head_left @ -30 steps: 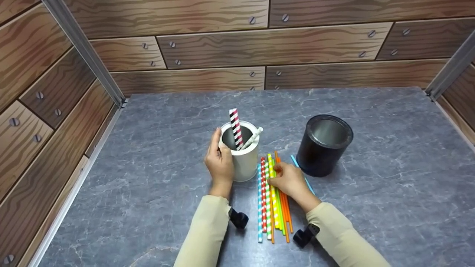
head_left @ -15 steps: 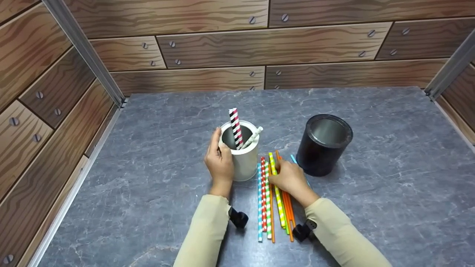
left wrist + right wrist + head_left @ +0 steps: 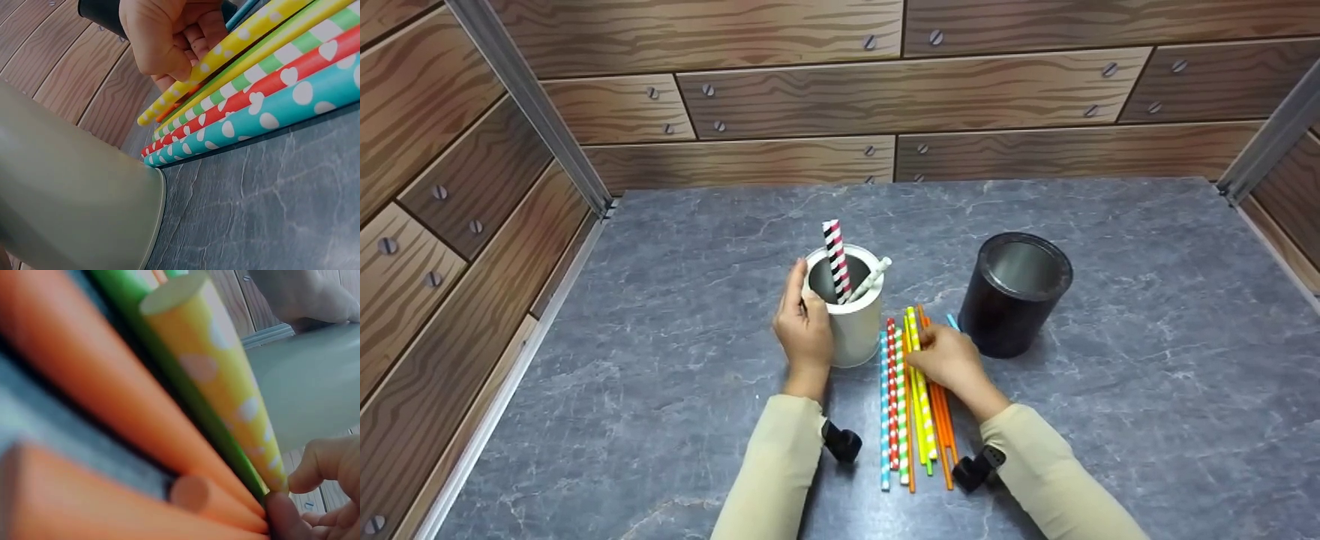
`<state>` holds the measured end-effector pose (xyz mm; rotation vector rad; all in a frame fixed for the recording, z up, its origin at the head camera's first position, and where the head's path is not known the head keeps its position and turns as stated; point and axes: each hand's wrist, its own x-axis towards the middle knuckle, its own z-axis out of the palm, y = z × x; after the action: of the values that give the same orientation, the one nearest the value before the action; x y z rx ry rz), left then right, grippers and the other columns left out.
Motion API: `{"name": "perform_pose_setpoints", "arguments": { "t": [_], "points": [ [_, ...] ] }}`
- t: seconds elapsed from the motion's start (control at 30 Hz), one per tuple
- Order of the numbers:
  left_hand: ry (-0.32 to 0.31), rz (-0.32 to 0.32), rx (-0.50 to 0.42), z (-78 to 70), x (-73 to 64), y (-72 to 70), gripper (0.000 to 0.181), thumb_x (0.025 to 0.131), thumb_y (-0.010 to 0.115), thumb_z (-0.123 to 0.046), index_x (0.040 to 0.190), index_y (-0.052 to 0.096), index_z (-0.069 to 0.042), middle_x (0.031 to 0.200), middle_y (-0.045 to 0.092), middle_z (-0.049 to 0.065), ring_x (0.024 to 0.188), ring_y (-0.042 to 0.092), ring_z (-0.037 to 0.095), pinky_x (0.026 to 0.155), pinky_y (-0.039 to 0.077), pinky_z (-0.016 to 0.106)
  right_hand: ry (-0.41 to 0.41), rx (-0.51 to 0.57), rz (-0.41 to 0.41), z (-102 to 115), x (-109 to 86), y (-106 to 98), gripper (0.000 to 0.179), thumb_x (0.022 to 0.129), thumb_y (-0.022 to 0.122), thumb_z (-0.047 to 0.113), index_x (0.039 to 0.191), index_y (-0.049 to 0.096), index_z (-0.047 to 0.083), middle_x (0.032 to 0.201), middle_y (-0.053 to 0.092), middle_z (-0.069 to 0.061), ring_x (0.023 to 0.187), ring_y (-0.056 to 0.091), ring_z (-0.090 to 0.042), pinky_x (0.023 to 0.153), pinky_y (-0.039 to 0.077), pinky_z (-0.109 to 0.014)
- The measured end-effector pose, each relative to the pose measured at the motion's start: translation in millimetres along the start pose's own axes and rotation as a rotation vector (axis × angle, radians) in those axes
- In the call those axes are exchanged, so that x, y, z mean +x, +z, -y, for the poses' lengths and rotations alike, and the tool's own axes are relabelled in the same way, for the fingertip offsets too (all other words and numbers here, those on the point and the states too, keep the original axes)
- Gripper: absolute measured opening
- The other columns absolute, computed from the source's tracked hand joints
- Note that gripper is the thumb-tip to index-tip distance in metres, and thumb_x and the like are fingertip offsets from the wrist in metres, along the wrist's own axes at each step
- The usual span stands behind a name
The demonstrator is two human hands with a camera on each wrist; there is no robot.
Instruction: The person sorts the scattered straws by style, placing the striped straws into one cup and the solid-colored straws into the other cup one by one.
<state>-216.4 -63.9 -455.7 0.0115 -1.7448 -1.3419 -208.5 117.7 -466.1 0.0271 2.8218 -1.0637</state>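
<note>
My left hand (image 3: 804,330) grips the side of an off-white can (image 3: 856,337), thumb near its rim. Inside stand a black-striped and a pink-striped paper straw (image 3: 840,255), and a pale straw (image 3: 871,279) leans on the rim. Between thumb and finger, my right hand (image 3: 951,364) pinches a yellow paper straw with white dots (image 3: 219,371). In the left wrist view that yellow straw (image 3: 225,53) lies above a row of straws: blue dotted (image 3: 267,121), red with hearts (image 3: 289,76), green striped (image 3: 270,63) and plain yellow. Orange straws (image 3: 942,427) lie under and beside the right hand.
An open black can (image 3: 1012,322) stands upright right of the straws, with a thin blue straw (image 3: 952,321) beside its base. Wood-patterned walls (image 3: 795,97) enclose the grey marbled tabletop (image 3: 675,300) at the back and sides.
The right hand has drawn the yellow dotted straw slightly away from the plain yellow and green straws, which now show to its left. The left hand and both cans have stayed put.
</note>
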Motion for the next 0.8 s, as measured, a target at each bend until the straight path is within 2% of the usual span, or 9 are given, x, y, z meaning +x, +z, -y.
{"name": "perform_pose_setpoints", "arguments": {
  "t": [0.17, 0.27, 0.53, 0.8],
  "points": [
    [-0.004, 0.001, 0.005, -0.2, -0.1, -0.3, 0.041, 0.084, 0.044, -0.008, 0.120, 0.060, 0.002, 0.118, 0.062, 0.016, 0.111, 0.058, 0.027, 0.094, 0.046, 0.033, 0.026, 0.127, -0.008, -2.5, -0.1, -0.4, 0.022, 0.068, 0.064, 0.010, 0.088, 0.064, 0.002, 0.065, 0.059, -0.002, 0.046, 0.051, -0.009, 0.045, 0.044, -0.021],
    [-0.008, 0.001, 0.006, 0.8, -0.1, -0.1, 0.041, 0.083, 0.043, -0.008, 0.119, 0.060, 0.002, 0.118, 0.062, 0.016, 0.110, 0.059, 0.027, 0.093, 0.047, 0.033, 0.051, 0.195, -0.013, -2.8, -0.6, -1.0, 0.023, 0.068, 0.062, 0.007, 0.090, 0.063, -0.001, 0.064, 0.057, -0.002, 0.042, 0.050, -0.007, 0.042, 0.044, -0.021],
    [0.001, -0.014, 0.014, -0.2, 0.0, 0.3, 0.040, 0.083, 0.044, -0.008, 0.118, 0.061, 0.003, 0.117, 0.063, 0.017, 0.108, 0.060, 0.028, 0.092, 0.048, 0.033, 0.108, 0.381, -0.016, -5.2, -0.6, -3.6, 0.027, 0.071, 0.060, 0.004, 0.096, 0.060, -0.005, 0.070, 0.055, -0.004, 0.047, 0.052, -0.009, 0.045, 0.050, -0.024],
    [0.003, -0.011, 0.015, 0.2, 0.1, 0.6, 0.041, 0.083, 0.043, -0.009, 0.118, 0.060, 0.003, 0.117, 0.063, 0.017, 0.109, 0.059, 0.028, 0.092, 0.047, 0.034, 0.118, 0.448, -0.034, 0.4, -2.3, -11.8, 0.032, 0.071, 0.059, 0.004, 0.102, 0.057, -0.004, 0.074, 0.057, -0.007, 0.045, 0.052, -0.011, 0.043, 0.050, -0.026]
  ]
}}
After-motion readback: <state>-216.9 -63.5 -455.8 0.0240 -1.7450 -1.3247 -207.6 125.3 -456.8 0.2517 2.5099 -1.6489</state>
